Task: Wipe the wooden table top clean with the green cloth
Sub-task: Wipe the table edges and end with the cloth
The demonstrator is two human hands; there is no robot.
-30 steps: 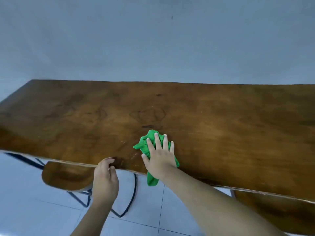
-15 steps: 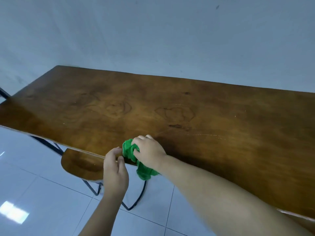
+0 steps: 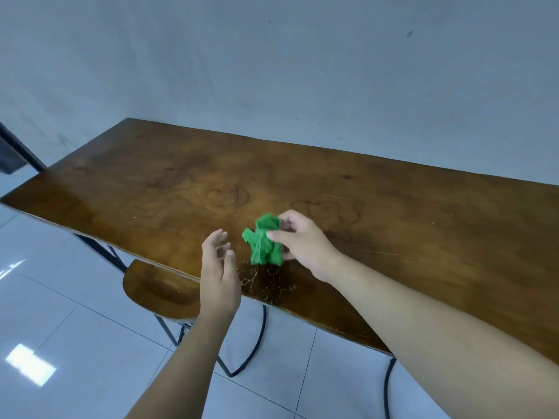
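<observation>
A long dark wooden table top [image 3: 378,213] runs from the far left to the right edge of the view. My right hand [image 3: 302,241] holds the bunched green cloth [image 3: 264,240] just above the table near its front edge. My left hand [image 3: 218,270] hovers a little to the left of the cloth, fingers apart and palm turned toward it, holding nothing. Small pale crumbs and scratch-like marks [image 3: 260,281] lie on the wood just below the cloth, by the front edge.
A round wooden stool [image 3: 157,290] on black metal legs stands under the table's front edge, left of my left arm. White glossy floor tiles [image 3: 60,328] lie below. A plain grey wall [image 3: 272,71] backs the table. A dark frame [image 3: 15,149] shows at far left.
My right hand lifted the cloth off the table's front edge and brought it up over the wood. My left hand left the edge and opened. The view shifted, showing more of the table's left end.
</observation>
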